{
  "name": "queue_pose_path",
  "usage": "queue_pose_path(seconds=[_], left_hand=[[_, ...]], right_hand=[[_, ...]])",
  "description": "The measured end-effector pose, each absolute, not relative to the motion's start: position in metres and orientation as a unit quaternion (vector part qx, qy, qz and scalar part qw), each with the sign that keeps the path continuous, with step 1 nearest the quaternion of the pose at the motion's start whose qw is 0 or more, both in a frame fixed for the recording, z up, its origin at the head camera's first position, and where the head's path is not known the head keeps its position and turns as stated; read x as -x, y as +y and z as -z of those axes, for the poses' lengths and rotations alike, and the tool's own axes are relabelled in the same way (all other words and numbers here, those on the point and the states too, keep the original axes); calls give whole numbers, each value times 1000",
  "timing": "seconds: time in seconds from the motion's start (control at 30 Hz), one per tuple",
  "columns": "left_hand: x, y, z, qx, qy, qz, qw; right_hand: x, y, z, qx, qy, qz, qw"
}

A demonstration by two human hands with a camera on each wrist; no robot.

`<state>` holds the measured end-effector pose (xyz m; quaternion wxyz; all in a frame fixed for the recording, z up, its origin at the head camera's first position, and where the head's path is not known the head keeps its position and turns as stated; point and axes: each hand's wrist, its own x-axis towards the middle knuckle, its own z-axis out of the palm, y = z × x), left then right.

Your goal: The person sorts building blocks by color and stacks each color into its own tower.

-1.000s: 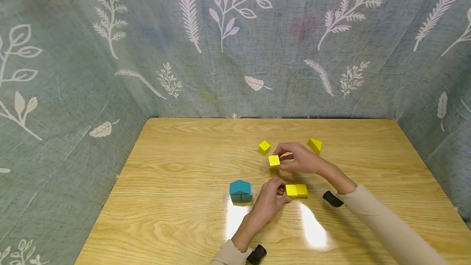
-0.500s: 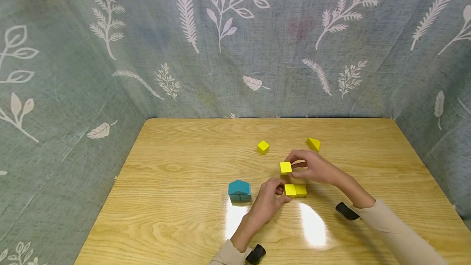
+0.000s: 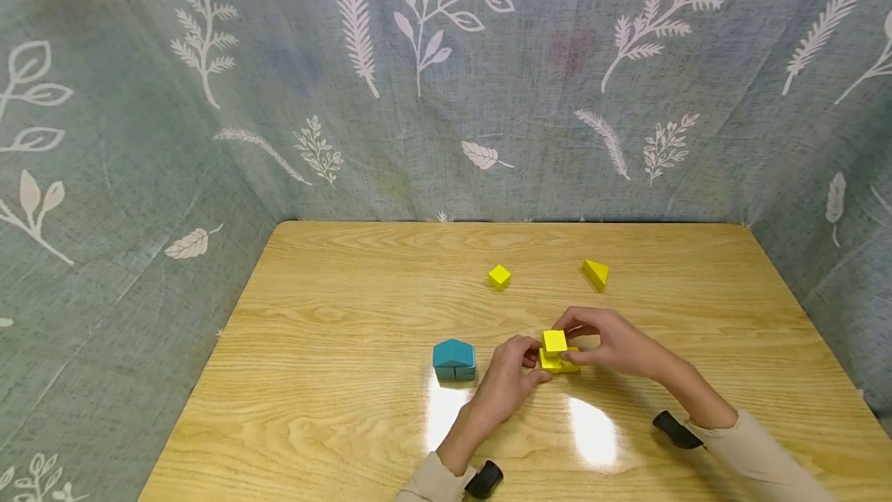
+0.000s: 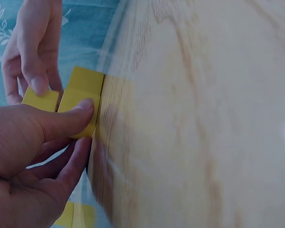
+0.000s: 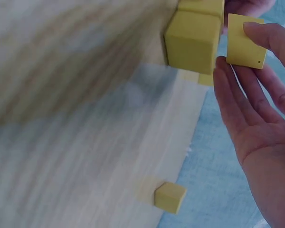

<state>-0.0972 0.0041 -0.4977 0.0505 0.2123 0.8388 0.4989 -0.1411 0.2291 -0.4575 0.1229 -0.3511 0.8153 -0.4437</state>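
Two yellow cubes stand side by side on the table, the left cube [image 3: 547, 365] against the right cube [image 3: 574, 361]. My left hand [image 3: 505, 386] pinches the left cube, with the thumb on its near side. Just above this pair, my right hand [image 3: 616, 343] holds a third yellow cube [image 3: 554, 342] between thumb and fingers. A narrow gap shows between the held cube [image 5: 238, 50] and the row in the right wrist view. Left of my left hand sits a small blue block house [image 3: 454, 360] with a peaked top.
A loose yellow cube [image 3: 499, 277] lies farther back on the wooden table [image 3: 334, 308]. To its right is a yellow triangular block [image 3: 595, 274]. Patterned grey-blue cloth [image 3: 446, 138] hangs behind the table and along both sides.
My right hand has carried its yellow cube rightward and toward me, from beside the loose cube to just above the pair. My left hand has stayed at the left cube.
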Motion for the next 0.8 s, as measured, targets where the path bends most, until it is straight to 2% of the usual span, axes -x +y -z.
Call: queue_pose_path(seconds=[0.23,0.8], left_hand=[[97,4,498,-211,842,-494,49],[96,5,497,-235,848,-474,27]], right_hand=[[133,228,462,362,829,416,96],[133,230,466,375,820,420,101]])
